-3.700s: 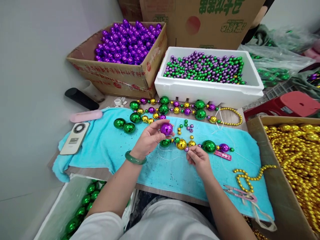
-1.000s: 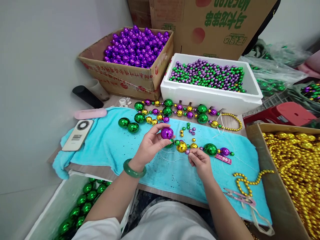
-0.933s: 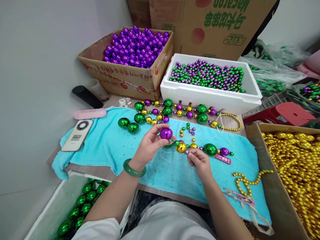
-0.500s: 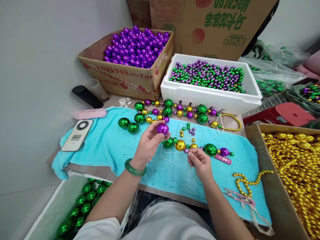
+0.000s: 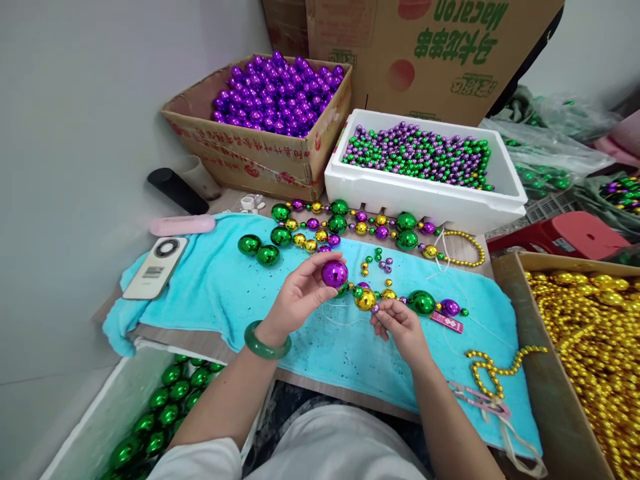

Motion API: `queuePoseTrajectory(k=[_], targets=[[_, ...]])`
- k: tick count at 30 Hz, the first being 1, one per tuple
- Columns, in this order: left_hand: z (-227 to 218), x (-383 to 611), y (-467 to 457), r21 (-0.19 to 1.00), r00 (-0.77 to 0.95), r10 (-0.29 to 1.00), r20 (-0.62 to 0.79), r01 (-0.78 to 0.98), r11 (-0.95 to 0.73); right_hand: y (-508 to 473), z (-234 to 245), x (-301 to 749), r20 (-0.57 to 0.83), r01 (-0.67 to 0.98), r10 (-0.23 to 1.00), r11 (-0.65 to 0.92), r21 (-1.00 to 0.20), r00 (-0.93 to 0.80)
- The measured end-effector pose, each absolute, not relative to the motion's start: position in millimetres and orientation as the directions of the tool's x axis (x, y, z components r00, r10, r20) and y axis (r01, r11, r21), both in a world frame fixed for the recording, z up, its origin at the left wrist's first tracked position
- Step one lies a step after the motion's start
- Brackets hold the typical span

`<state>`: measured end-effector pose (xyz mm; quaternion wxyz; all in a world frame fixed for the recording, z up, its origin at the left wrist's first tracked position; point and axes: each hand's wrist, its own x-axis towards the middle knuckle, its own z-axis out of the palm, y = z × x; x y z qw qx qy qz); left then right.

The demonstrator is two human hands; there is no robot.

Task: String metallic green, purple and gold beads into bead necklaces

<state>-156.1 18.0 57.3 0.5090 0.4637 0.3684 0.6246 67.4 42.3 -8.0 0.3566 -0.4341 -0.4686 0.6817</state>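
Between the thumb and fingers of my left hand [image 5: 296, 293] is a large shiny purple bead [image 5: 335, 274]. My right hand [image 5: 400, 327] pinches a small lilac bead [image 5: 375, 309] right beside a large gold bead [image 5: 365, 299]. Around them runs a part-strung row of beads, with a big green bead [image 5: 421, 303] and a purple bead [image 5: 450, 307] at its right end. A thin clear cord [image 5: 345, 323] curves over the turquoise towel [image 5: 310, 360]. Small loose beads [image 5: 385, 265] lie just beyond my hands. The cord's path through the held beads is hidden.
Finished strands [image 5: 345, 227] lie behind. Beyond stand a carton [image 5: 250, 157] of purple beads and a foam box [image 5: 425, 193] of small beads. A carton [image 5: 550, 373] of gold beads is right, a foam box [image 5: 100, 400] of green beads lower left. Pliers [image 5: 483, 402] and a phone [image 5: 155, 269] rest on the towel.
My left hand has moved slightly right and toward me with the purple bead, close to the gold bead. The gold bead has shifted a little toward me; my right hand keeps its pinch.
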Motion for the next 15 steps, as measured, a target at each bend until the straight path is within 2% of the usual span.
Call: queuePoseTrajectory(k=[4, 11, 15], targets=[[59.7, -156.1, 17.1, 0.921, -0.041, 0.958, 0.285, -0.267, -0.285, 43.2, -13.2, 68.2, -0.195, -0.072, 0.928, -0.229, -0.971, -0.317], [56.9, -160.5, 16.6, 0.927, -0.105, 0.96, 0.26, -0.249, -0.279, 44.1, -10.8, 69.7, 0.048, 0.003, 0.981, 0.049, -0.999, -0.189], [56.6, -157.9, 14.9, 0.941, -0.089, 0.971, 0.222, -0.242, -0.237, 41.6, -8.1, 67.2, 0.026, -0.014, 0.983, 0.024, -1.0, -0.182]])
